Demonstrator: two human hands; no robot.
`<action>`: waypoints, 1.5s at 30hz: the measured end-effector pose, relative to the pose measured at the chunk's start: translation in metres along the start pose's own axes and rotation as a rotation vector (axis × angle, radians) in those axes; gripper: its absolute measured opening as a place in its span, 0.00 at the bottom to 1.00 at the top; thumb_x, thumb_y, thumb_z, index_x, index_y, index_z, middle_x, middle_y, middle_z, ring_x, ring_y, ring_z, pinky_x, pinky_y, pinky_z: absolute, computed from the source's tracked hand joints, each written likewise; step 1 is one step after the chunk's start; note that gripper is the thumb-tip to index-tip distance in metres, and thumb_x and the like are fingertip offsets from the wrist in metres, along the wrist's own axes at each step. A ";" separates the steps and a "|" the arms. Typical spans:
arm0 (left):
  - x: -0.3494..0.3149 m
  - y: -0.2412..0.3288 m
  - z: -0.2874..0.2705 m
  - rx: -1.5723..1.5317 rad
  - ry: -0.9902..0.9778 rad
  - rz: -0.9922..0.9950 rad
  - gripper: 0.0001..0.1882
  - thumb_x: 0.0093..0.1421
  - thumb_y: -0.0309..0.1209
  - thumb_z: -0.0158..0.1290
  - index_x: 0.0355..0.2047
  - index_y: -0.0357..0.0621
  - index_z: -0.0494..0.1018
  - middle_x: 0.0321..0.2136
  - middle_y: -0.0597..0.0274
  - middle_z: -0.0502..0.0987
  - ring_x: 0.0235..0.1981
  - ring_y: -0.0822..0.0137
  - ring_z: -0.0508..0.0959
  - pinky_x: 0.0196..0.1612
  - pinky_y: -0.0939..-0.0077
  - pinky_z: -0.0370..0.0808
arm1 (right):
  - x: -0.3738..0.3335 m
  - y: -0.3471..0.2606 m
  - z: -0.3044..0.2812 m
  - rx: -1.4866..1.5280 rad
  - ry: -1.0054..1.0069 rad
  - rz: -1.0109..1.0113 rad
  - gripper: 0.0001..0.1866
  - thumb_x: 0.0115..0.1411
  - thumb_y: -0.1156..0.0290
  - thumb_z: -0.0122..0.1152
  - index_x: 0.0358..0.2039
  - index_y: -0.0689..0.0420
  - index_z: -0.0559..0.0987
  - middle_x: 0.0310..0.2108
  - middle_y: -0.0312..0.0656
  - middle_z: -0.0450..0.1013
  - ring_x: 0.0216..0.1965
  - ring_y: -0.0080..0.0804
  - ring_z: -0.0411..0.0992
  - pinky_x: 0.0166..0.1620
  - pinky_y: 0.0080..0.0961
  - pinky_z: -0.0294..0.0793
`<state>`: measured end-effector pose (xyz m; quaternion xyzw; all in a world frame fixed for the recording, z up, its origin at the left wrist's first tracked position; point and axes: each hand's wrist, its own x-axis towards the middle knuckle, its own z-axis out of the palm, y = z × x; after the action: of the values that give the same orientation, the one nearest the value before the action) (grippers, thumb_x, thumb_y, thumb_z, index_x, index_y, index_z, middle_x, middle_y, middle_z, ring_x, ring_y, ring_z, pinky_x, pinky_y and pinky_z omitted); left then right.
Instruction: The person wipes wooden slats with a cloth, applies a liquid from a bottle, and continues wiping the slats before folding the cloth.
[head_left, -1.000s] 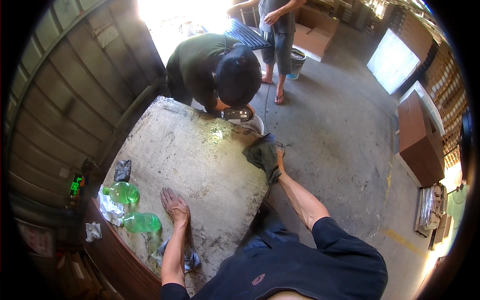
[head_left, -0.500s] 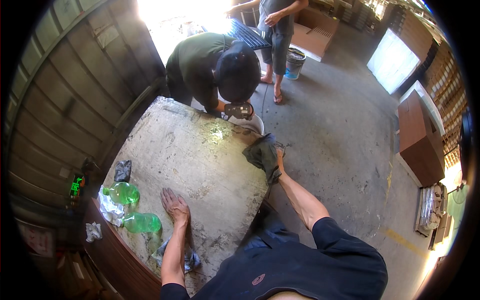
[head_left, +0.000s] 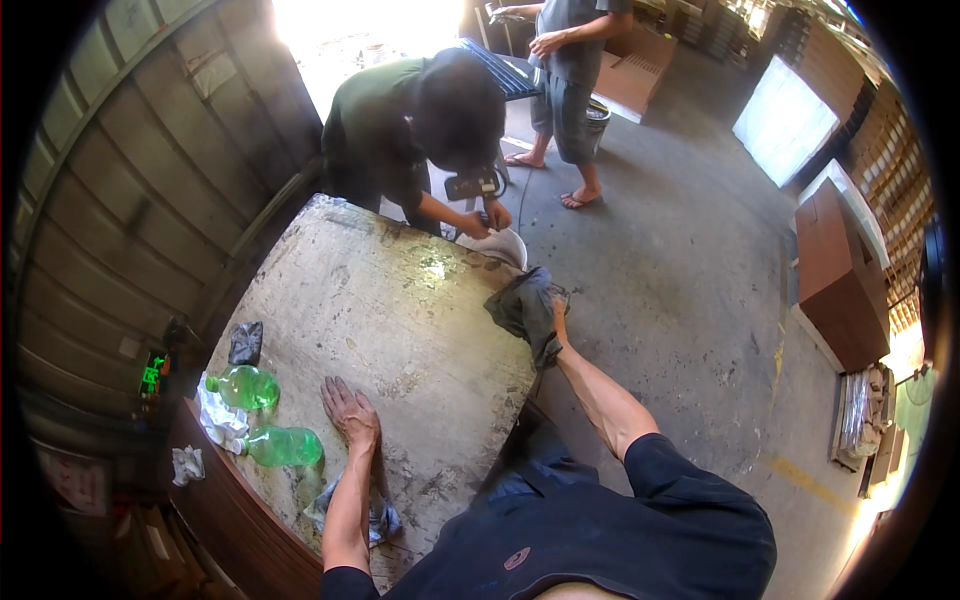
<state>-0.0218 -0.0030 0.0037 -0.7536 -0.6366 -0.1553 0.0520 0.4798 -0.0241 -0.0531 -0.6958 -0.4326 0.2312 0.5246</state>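
My left hand [head_left: 349, 412] lies flat on the worn pale tabletop [head_left: 380, 290], fingers stretched and holding nothing. Beside its forearm is a crumpled grey-blue rag [head_left: 384, 520], partly covered by the arm. My right hand [head_left: 560, 303] grips a dark cloth [head_left: 523, 305] at the table's right corner; the cloth hides part of its fingers. To the left of my left hand, two green bottles [head_left: 284, 446] lie on their sides. White crumpled paper [head_left: 218, 418] is bunched next to them, and a small black bundle [head_left: 245, 343] sits just beyond.
Across the table a co-worker [head_left: 385, 130] bends over a white bucket [head_left: 508, 248] at the far corner. Another person [head_left: 575, 80] stands behind, near a dark bucket [head_left: 598, 120]. A ribbed metal wall [head_left: 130, 200] borders the left; brown stacked boards [head_left: 842, 275] stand right.
The bending co-worker has raised their head slightly and both their hands now show over the bucket. The standing person has stepped to the right. My hands have stayed put.
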 end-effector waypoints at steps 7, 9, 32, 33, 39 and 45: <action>0.005 0.012 0.005 -0.018 0.023 0.025 0.32 0.68 0.33 0.51 0.68 0.25 0.66 0.71 0.33 0.65 0.74 0.37 0.61 0.76 0.45 0.58 | 0.000 -0.005 -0.014 -0.062 0.071 0.012 0.11 0.71 0.68 0.63 0.41 0.64 0.85 0.33 0.45 0.82 0.33 0.29 0.75 0.40 0.35 0.76; 0.004 0.013 0.003 -0.024 0.031 0.026 0.32 0.68 0.32 0.51 0.68 0.25 0.66 0.71 0.33 0.65 0.74 0.37 0.61 0.76 0.45 0.58 | 0.000 -0.002 -0.010 -0.060 0.082 0.020 0.11 0.71 0.68 0.62 0.41 0.65 0.85 0.33 0.44 0.81 0.33 0.29 0.74 0.40 0.35 0.76; 0.007 0.012 0.005 -0.022 0.068 0.041 0.31 0.65 0.30 0.53 0.67 0.25 0.67 0.70 0.33 0.66 0.72 0.35 0.64 0.75 0.45 0.60 | -0.002 -0.016 -0.001 0.071 0.090 0.028 0.08 0.72 0.74 0.61 0.41 0.65 0.84 0.36 0.35 0.79 0.37 0.23 0.73 0.43 0.28 0.77; 0.007 0.010 0.005 -0.026 0.075 0.044 0.31 0.65 0.30 0.53 0.66 0.25 0.67 0.69 0.33 0.66 0.72 0.34 0.64 0.74 0.44 0.61 | -0.003 -0.017 -0.002 0.052 0.048 0.063 0.09 0.72 0.73 0.62 0.43 0.66 0.85 0.38 0.37 0.81 0.39 0.24 0.74 0.45 0.28 0.77; 0.011 0.016 0.010 -0.049 0.064 0.042 0.32 0.66 0.29 0.53 0.68 0.28 0.67 0.71 0.36 0.66 0.73 0.37 0.64 0.75 0.47 0.60 | 0.004 -0.010 -0.009 0.040 0.065 0.078 0.10 0.72 0.72 0.63 0.44 0.67 0.85 0.37 0.42 0.82 0.39 0.26 0.75 0.46 0.30 0.77; 0.007 0.007 0.008 -0.030 0.044 0.026 0.31 0.66 0.29 0.53 0.69 0.28 0.66 0.71 0.36 0.65 0.73 0.37 0.63 0.75 0.46 0.60 | 0.000 -0.026 -0.004 -0.061 0.025 0.006 0.10 0.71 0.71 0.63 0.41 0.66 0.84 0.36 0.44 0.83 0.36 0.28 0.75 0.44 0.32 0.77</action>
<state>-0.0122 0.0045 -0.0009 -0.7591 -0.6229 -0.1804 0.0567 0.4736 -0.0245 -0.0277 -0.7155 -0.4307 0.2109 0.5080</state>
